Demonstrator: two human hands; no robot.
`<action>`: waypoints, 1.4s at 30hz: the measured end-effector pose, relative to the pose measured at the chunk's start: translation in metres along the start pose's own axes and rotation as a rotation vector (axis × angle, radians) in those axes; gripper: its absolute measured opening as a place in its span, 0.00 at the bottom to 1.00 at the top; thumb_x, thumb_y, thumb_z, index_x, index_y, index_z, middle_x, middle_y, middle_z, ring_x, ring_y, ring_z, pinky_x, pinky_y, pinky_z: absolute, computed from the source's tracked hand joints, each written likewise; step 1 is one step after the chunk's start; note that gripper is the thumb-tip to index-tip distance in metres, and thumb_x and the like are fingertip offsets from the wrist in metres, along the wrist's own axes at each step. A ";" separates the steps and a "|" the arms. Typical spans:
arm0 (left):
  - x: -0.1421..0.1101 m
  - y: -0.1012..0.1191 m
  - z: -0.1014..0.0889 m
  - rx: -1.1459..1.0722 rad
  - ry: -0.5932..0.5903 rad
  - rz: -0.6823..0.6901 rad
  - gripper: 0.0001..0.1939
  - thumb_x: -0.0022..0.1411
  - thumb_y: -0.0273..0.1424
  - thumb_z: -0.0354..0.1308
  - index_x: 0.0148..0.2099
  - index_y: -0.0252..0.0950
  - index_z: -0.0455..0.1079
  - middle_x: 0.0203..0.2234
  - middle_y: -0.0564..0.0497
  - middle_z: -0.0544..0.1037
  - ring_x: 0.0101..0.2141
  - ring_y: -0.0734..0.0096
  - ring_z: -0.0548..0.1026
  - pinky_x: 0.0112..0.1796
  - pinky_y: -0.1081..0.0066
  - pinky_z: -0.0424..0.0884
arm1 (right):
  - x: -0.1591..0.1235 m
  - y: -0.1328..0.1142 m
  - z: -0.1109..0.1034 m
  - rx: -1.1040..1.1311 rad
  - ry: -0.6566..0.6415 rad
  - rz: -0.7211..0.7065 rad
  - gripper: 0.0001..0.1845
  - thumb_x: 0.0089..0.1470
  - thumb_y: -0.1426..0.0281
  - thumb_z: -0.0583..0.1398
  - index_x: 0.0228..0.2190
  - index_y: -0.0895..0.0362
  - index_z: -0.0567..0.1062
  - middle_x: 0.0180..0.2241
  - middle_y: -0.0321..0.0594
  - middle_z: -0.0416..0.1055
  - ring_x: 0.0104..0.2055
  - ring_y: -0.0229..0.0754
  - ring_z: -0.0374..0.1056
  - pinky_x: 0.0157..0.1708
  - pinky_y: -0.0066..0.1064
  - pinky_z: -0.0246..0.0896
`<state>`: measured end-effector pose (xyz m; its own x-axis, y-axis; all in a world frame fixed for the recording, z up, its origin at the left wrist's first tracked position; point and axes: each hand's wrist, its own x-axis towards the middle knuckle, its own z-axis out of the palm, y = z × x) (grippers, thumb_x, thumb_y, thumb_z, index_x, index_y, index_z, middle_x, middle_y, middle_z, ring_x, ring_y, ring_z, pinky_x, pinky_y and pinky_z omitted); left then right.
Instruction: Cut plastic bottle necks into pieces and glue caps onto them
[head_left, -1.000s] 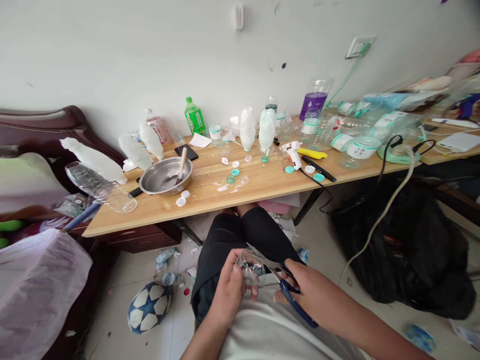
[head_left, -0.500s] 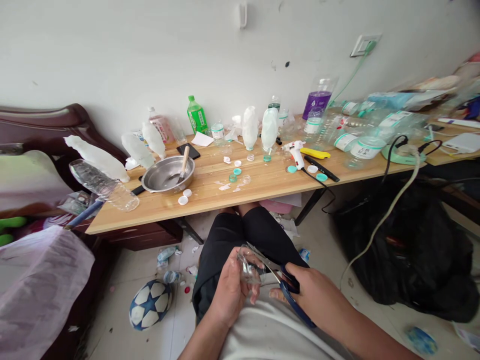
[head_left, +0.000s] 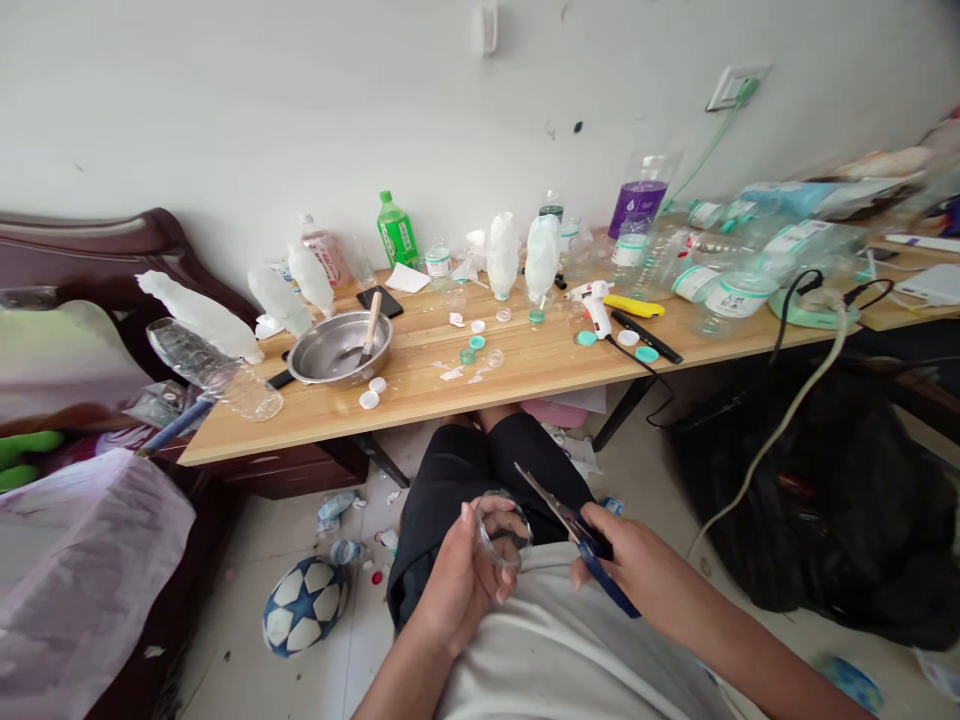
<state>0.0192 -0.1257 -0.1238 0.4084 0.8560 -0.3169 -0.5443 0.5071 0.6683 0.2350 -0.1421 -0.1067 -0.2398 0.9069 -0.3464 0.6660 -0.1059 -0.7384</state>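
With the view taken as a clock face, the clear plastic piece (head_left: 501,528) is held at six o'clock, above the dark-clad lap (head_left: 442,490), by the left hand (head_left: 457,575); its grip is curled around the outside of the piece, fingers being seen through the plastic. The scissors (head_left: 592,542) are held by the right hand (head_left: 637,555) between four and five o'clock, its grip closed about the navy handles. What has changed within the last half second is the place of the blades: they were laid across the piece, but are now drawn clear of it, just beside it on the three o'clock side, with the tips pointed towards eleven. The piece has also been turned, so that a round, open rim is now shown. From this it is judged that cutting has been paused or a stroke ended; whether the rim has been trimmed all the way round cannot be told. On the counter (head_left: 420,388), nothing appears to have been moved: the metal basin (head_left: 315,362) is seen at nine o'clock, two white-coated bottles (head_left: 502,256) are stood near twelve and one, and the glue gun (head_left: 596,305) is left near two
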 end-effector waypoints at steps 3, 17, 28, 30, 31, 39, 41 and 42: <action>0.000 0.002 0.003 -0.043 -0.014 0.009 0.24 0.64 0.50 0.53 0.54 0.39 0.68 0.38 0.47 0.73 0.23 0.80 0.70 0.17 0.81 0.61 | -0.007 0.000 0.001 -0.006 -0.004 -0.056 0.08 0.52 0.69 0.57 0.35 0.52 0.61 0.39 0.40 0.73 0.43 0.44 0.69 0.43 0.31 0.60; 0.000 0.000 0.001 0.490 0.215 0.464 0.24 0.58 0.34 0.65 0.57 0.44 0.69 0.56 0.46 0.72 0.59 0.57 0.66 0.58 0.61 0.62 | -0.019 -0.016 0.038 0.002 0.078 0.097 0.14 0.49 0.62 0.62 0.31 0.51 0.61 0.36 0.37 0.70 0.39 0.45 0.68 0.38 0.33 0.59; 0.000 0.001 0.008 0.482 0.209 0.368 0.27 0.56 0.35 0.66 0.58 0.44 0.66 0.54 0.46 0.74 0.54 0.58 0.72 0.54 0.62 0.68 | -0.019 -0.034 0.024 0.037 0.003 0.154 0.14 0.51 0.58 0.61 0.30 0.51 0.63 0.34 0.37 0.73 0.36 0.45 0.69 0.35 0.32 0.58; 0.000 0.000 0.009 0.460 0.215 0.343 0.30 0.56 0.36 0.67 0.60 0.45 0.65 0.55 0.46 0.73 0.48 0.58 0.76 0.48 0.63 0.74 | -0.018 -0.035 0.023 0.021 0.006 0.159 0.13 0.51 0.58 0.61 0.30 0.51 0.63 0.34 0.38 0.74 0.36 0.45 0.69 0.35 0.32 0.58; 0.000 0.000 0.010 0.453 0.219 0.331 0.31 0.56 0.36 0.67 0.61 0.46 0.64 0.56 0.46 0.72 0.44 0.59 0.77 0.44 0.62 0.76 | -0.018 -0.034 0.024 0.015 0.008 0.156 0.13 0.52 0.59 0.61 0.30 0.51 0.63 0.34 0.38 0.74 0.36 0.45 0.70 0.34 0.32 0.58; 0.000 -0.007 0.001 0.498 0.289 0.356 0.24 0.66 0.41 0.55 0.64 0.52 0.62 0.65 0.50 0.62 0.59 0.55 0.67 0.51 0.62 0.72 | -0.015 -0.026 0.035 0.010 0.048 0.109 0.16 0.51 0.57 0.62 0.27 0.51 0.61 0.31 0.36 0.73 0.33 0.44 0.69 0.32 0.31 0.56; 0.001 -0.008 -0.001 0.537 0.318 0.373 0.23 0.67 0.41 0.53 0.63 0.52 0.62 0.64 0.50 0.64 0.61 0.56 0.64 0.54 0.62 0.69 | -0.015 -0.028 0.036 -0.002 0.050 0.107 0.16 0.52 0.56 0.61 0.27 0.51 0.61 0.30 0.35 0.73 0.32 0.43 0.68 0.32 0.31 0.56; 0.002 -0.008 -0.001 0.551 0.330 0.383 0.23 0.67 0.41 0.53 0.63 0.52 0.63 0.64 0.50 0.64 0.62 0.56 0.63 0.55 0.62 0.67 | -0.015 -0.029 0.037 -0.010 0.053 0.107 0.16 0.52 0.56 0.61 0.27 0.51 0.61 0.30 0.35 0.73 0.32 0.43 0.68 0.32 0.31 0.55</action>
<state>0.0230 -0.1281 -0.1302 -0.0238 0.9922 -0.1220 -0.1232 0.1182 0.9853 0.1933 -0.1672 -0.1012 -0.1290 0.9111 -0.3916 0.6931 -0.1995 -0.6927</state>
